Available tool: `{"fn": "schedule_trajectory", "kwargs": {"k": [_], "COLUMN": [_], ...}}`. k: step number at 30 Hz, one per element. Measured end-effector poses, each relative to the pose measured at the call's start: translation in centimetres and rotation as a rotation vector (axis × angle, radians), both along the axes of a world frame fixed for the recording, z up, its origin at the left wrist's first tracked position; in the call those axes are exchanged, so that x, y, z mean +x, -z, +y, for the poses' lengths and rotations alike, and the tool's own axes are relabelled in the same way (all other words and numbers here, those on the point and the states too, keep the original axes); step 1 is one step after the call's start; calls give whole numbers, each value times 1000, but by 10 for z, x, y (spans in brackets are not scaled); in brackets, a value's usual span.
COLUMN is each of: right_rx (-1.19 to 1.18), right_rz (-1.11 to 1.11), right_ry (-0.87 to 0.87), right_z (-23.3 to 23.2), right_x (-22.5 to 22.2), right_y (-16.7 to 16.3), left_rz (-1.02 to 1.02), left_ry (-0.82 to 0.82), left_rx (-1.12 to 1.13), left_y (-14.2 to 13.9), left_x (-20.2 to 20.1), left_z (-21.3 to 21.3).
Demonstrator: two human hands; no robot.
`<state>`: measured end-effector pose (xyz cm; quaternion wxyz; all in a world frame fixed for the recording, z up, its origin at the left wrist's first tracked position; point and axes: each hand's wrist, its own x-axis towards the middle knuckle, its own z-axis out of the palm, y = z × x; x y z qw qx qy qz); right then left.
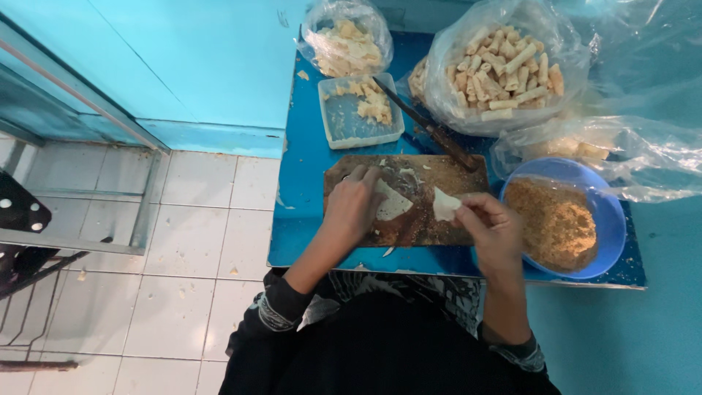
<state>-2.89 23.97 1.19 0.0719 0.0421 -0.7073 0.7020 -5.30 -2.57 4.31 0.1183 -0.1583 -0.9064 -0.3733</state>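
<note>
A brown wooden cutting board point(424, 219) lies on a blue table point(303, 175). My left hand point(353, 207) rests palm down on the board, its fingers pressing a pale triangular wrapper sheet point(393, 204) flat. My right hand point(491, 227) is raised over the board's right end and pinches a small white folded piece of wrapper point(444, 205) between thumb and fingers.
A blue bowl point(610, 219) of brown crumbs sits right of the board. Behind are a clear rectangular tub point(349, 126) with filling scraps, a knife point(431, 130), a plastic bag point(501, 66) of rolled sticks and a smaller bag point(344, 40). White floor tiles point(168, 278) lie to the left.
</note>
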Motion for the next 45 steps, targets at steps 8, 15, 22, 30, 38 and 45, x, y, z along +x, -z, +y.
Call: {"fn": "schedule_trajectory", "kwargs": {"k": [8,15,22,30,38,45], "right_rx": [1082,1141,1080,1204,1748,1744], "right_rz": [721,736,630,546,774,577], "right_ry": [29,30,-58,0,28,-92], "right_z": [-86,-105,-95,-60,-64,-55], "right_x": [15,24,25,-14,-23,-30], "right_y": [-48,-49,-50,-76,-73,-93], "left_rz": [160,172,261,323,325,334], "left_ry": [-116,-86,31,-70,-66,-65], "left_rx": [175,157,-63,-272,-333,-289], "left_y": [-11,-13,3,23,20,24], "left_x": [24,56,59,65,63,63], "left_z": [-19,-22,-12,1,7,5]}}
